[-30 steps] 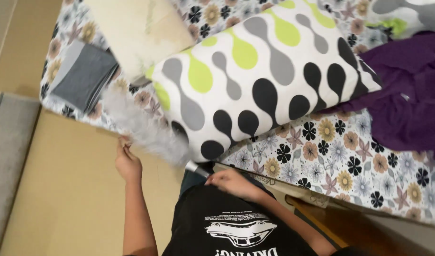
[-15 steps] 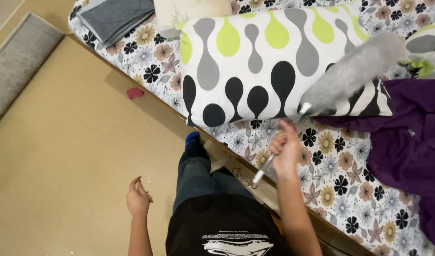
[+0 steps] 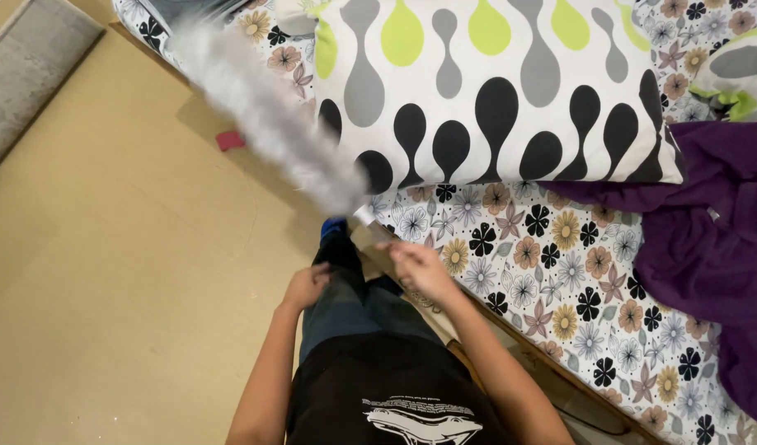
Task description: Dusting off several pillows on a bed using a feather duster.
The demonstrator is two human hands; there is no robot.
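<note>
Up-left from right hand (image 3: 420, 268): gripped grey duster (image 3: 263, 115), blurred.

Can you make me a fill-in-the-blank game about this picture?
1. The right hand holds a fluffy grey ____.
2. The big pillow has black, grey and ____ drops.
3. The sheet is printed with ____.
4. The blanket beside the pillow is ____.

Missing words: duster, green, flowers, purple.

I'm looking at a home bedroom: a bed (image 3: 560, 272) in flowered sheets, a big patterned pillow (image 3: 494, 91), purple clothing (image 3: 708, 239), tan floor (image 3: 106, 288).
</note>
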